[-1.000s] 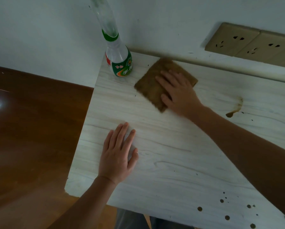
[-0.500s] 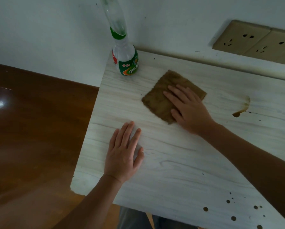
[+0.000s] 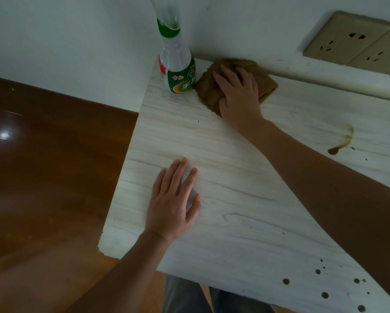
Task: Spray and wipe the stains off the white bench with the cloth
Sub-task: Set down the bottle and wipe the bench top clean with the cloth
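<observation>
Dark glossy brown wooden floor (image 3: pixel 42 166) fills the left of my view, with a plain pale wall (image 3: pixel 76 41) above it. Next comes the white wood-grain table (image 3: pixel 246 211), where the left hand (image 3: pixel 173 204) lies flat near the left edge, fingers straight and close together, holding nothing, bracing only.

At the back corner stands the clear plastic spray bottle with the green label (image 3: pixel 178 71), upright against the wall. Just beside it, perhaps touching its base, is the brown square cloth (image 3: pixel 208 86). The right hand (image 3: pixel 239 98) presses it down with fingers laid out over it, not clenched.

Half a second ago that cloth lay flatter and nearer the middle of the table; now it is pushed back to the wall and bunched under the palm. I read this as the far end of a scrubbing stroke, and this corner looks nearly clean.

Further right, a brown curved smear stain (image 3: pixel 343 141) is untouched, and dark round spots (image 3: pixel 325 294) dot the near right corner. Beige wall sockets (image 3: pixel 352 39) sit above. I judge most of the wiping is still ahead, over on that side.
</observation>
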Demonstrator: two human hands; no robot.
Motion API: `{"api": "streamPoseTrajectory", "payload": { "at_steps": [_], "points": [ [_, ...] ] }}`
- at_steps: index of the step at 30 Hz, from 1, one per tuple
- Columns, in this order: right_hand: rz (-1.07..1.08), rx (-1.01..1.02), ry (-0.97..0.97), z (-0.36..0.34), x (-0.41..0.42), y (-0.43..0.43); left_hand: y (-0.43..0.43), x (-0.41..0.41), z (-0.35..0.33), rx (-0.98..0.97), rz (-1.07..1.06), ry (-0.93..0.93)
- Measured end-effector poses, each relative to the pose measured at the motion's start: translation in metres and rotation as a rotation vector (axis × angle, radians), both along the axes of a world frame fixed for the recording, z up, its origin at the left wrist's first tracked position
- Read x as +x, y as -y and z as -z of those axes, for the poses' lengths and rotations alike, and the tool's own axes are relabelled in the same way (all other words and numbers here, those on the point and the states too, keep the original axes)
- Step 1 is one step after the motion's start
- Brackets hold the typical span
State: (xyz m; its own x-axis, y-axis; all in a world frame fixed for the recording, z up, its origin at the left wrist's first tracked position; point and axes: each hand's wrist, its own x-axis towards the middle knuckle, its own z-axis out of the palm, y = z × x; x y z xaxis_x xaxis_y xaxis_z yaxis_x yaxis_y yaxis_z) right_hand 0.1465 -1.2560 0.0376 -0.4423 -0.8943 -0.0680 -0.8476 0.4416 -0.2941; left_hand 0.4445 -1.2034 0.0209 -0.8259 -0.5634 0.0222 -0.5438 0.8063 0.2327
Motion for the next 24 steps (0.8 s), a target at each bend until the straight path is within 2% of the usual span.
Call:
{"api": "streamPoseTrajectory", "payload": {
  "at_steps": [5,10,15,19,24],
  "points": [
    [-0.195,-0.043,0.007,0.002,0.022,-0.037,0.001,0.0,-0.001,0.0,-0.002,0.015],
    [-0.281,-0.072,0.077,0.001,0.07,-0.113,0.0,-0.001,-0.003,-0.016,-0.005,0.011],
    [-0.147,0.018,0.029,-0.004,0.05,-0.164,0.0,-0.001,-0.003,-0.018,-0.003,0.004],
    [0.011,0.051,0.011,-0.006,0.015,-0.138,0.0,0.0,-0.002,-0.008,-0.004,0.012],
    [0.068,0.043,0.013,-0.001,0.005,-0.057,0.0,0.0,-0.001,-0.008,-0.007,0.017]
  ]
}}
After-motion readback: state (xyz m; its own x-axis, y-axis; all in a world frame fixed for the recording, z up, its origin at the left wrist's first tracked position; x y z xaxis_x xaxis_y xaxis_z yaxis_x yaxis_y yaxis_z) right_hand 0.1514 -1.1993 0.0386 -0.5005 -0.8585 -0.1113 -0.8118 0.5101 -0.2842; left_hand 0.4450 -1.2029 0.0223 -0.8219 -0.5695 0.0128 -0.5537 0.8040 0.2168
